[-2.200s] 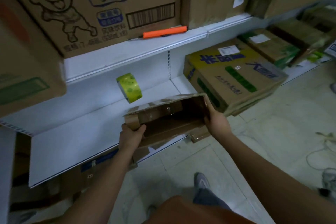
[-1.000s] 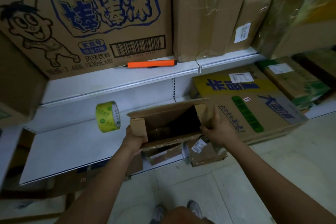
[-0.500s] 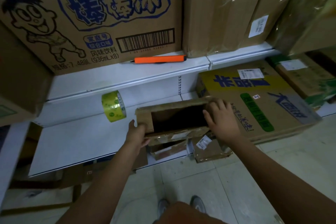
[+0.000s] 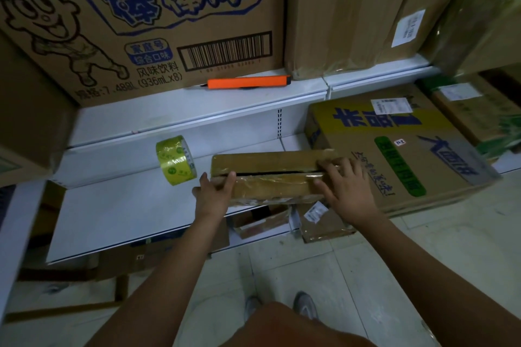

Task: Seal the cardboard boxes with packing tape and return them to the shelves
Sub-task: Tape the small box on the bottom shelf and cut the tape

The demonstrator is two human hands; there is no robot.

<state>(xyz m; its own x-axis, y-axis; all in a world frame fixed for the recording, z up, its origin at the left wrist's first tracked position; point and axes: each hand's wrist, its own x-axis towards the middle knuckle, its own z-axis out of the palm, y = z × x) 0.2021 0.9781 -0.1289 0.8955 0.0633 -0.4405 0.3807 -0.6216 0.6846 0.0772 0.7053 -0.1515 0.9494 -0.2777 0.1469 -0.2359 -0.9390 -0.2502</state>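
My left hand (image 4: 212, 191) grips the small box (image 4: 270, 176) on the shelf (image 4: 112, 211); my right hand (image 4: 345, 186) presses its flaps flat-fingered. I'd close the dark seam fully before reaching the tape roll (image 4: 175, 160) just beyond my left hand.

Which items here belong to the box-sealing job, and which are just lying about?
In the job:
- small cardboard box, flaps folded nearly shut
- left hand and right hand, holding its ends
- roll of yellow tape
- white shelf

Lying about:
- orange utility knife
- cartoon-printed carton
- yellow-topped carton
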